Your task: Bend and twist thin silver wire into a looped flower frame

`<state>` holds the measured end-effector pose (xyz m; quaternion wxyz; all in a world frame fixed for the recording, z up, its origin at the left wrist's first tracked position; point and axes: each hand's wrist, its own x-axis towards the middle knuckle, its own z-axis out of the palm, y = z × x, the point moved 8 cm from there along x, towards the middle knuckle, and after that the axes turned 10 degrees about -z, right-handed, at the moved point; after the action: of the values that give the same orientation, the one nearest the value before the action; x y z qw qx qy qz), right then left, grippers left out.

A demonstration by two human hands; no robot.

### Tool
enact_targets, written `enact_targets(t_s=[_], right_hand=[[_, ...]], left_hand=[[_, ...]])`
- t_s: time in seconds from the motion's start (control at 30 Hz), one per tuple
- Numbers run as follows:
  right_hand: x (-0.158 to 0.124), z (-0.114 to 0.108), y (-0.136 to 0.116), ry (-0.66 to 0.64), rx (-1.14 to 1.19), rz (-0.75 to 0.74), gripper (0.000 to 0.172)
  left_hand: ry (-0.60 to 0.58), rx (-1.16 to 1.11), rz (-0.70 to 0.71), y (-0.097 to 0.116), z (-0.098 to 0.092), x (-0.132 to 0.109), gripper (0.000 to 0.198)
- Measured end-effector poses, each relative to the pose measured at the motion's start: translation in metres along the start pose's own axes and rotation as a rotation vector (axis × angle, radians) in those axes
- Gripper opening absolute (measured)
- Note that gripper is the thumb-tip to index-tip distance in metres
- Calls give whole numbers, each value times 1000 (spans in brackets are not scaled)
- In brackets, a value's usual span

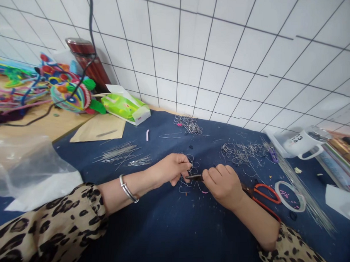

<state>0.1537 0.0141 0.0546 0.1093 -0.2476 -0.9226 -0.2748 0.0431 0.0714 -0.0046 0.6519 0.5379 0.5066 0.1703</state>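
Note:
My left hand point(177, 169) pinches a thin bent wire point(193, 164) between thumb and fingertips, at the middle of the blue cloth. Closed around a pair of dark-jawed pliers is my right hand point(223, 186). The tip of the pliers point(194, 178) points left and reaches my left fingertips, close to the wire. Most of the pliers is hidden in my fist. Below the hands, loose wire loops and a few pink beads point(204, 192) lie on the cloth. Orange-handled scissors point(267, 193) rest behind my right wrist, partly covered by it.
Straight wires point(118, 152) lie to the left, tangled wire point(243, 151) to the right, and another tangle point(189, 124) near the wall. A round dish point(290, 196) holds pink beads. A white mug point(303, 144), tissue pack point(125, 105) and red flask point(89, 63) stand around the edges.

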Motion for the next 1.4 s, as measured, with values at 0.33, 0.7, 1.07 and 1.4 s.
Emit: enact_targets(t_s=[0.33,0.7,1.07,1.4], right_hand=[[2,9,4,-86,134,130,18],[-7,28,8,-210,416,313,24],[-10,36,11,-238,545,357,28],[-9,35,18,-25,442,230,27]], left_hand=[[174,361,181,25,-6,-16,22],[333,1070,521,37,15,-33,25],[317,1124,568,31,19,-33,25],[356,607,367,36,-8,-27,18]])
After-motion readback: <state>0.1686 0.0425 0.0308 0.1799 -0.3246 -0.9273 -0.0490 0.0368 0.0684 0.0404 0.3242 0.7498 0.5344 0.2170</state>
